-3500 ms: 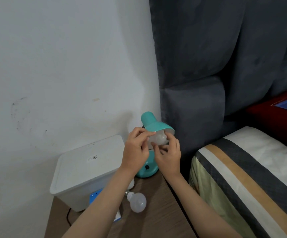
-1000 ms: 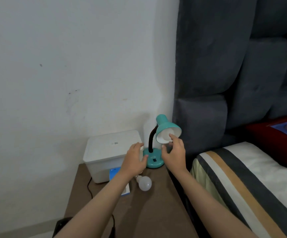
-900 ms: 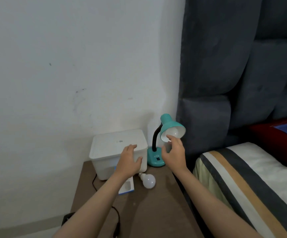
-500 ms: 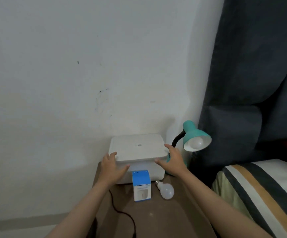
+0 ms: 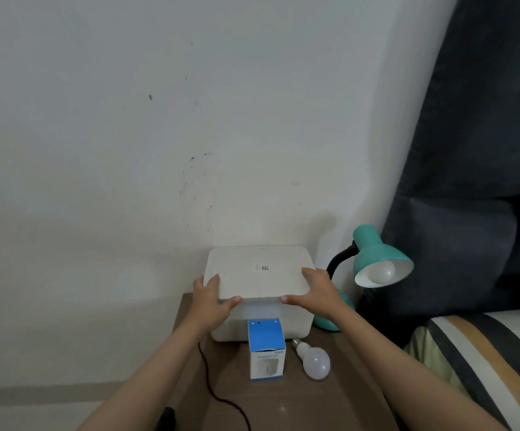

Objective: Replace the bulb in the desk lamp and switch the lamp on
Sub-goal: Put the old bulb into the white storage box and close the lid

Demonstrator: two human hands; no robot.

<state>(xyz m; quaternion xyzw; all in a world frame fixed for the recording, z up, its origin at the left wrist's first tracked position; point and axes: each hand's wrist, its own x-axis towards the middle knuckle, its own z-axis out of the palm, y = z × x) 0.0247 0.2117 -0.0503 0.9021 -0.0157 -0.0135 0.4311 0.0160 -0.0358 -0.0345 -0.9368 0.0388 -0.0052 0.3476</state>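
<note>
Against the white wall, a brown bench (image 5: 283,405) carries a white bin (image 5: 260,309); left hand (image 5: 210,301) and right hand (image 5: 316,293) clasp its lid's (image 5: 257,272) near corners. Blue box (image 5: 266,348) and loose bulb (image 5: 314,362) lie at the bin's 6 o'clock. At 3 o'clock, the teal lamp (image 5: 377,256) holds an unlit bulb (image 5: 382,272), its base half hidden behind the right wrist.

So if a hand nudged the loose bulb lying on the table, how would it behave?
The loose bulb lies on its side with a round globe, so it would probably roll, curving around its narrow base. It looks light and likely fragile. The blue box beside it might stop it.
</note>
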